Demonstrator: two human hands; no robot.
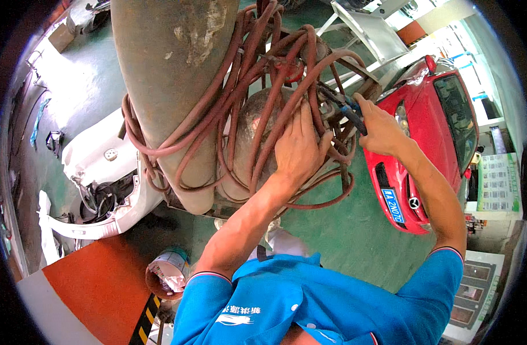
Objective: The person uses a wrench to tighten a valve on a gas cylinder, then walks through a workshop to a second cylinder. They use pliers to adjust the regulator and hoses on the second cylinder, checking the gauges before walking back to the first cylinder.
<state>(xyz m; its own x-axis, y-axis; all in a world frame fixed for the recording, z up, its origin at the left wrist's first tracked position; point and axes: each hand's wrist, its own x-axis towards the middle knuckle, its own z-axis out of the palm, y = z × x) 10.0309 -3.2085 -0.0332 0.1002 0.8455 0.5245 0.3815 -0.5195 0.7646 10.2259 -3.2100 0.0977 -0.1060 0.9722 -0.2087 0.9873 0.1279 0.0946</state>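
Reddish-brown hoses hang in tangled loops around a large grey gas cylinder and over a second, shorter cylinder behind them. My left hand lies against the hose loops, fingers stretched out and thumb apart. To its right, my right hand is closed round the dark, blue-marked handles of what look like pliers. The jaws of this tool reach in among metal fittings at the top of the shorter cylinder, where hoses partly hide them. A red round part shows between the loops.
A red car stands close on the right. White bumper parts lie on the green floor at left. A bucket with crumpled contents stands near my left elbow, beside an orange-red panel. A white stand is at the back.
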